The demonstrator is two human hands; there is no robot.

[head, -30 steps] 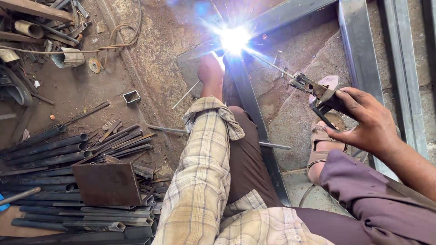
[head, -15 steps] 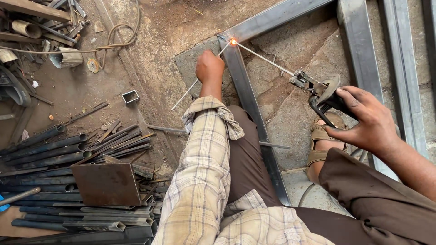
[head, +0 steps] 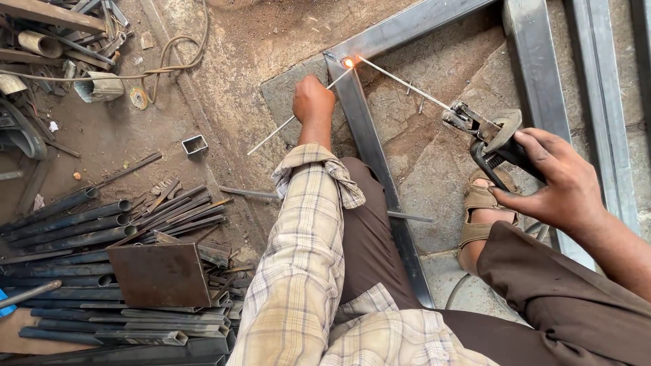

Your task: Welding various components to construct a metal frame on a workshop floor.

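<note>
your right hand (head: 559,183) is wrapped tight around the black holder (head: 489,139), and its welding rod (head: 403,83) runs up-left to the glowing spot (head: 348,62) at the corner of the steel frame (head: 369,135). your left hand (head: 312,99) is closed in a fist on a thin rod (head: 274,134), which looks to be lying across the frame bar by the glow, contact hard to tell. pipes (head: 74,213) and a rusty plate (head: 159,273) sit well off to your left.

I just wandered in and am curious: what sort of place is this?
Most likely a small metal fabrication or welding yard. The right hand holds a welding electrode holder, its rod touching a glowing joint on a steel frame, beside piled steel tubes.
</note>
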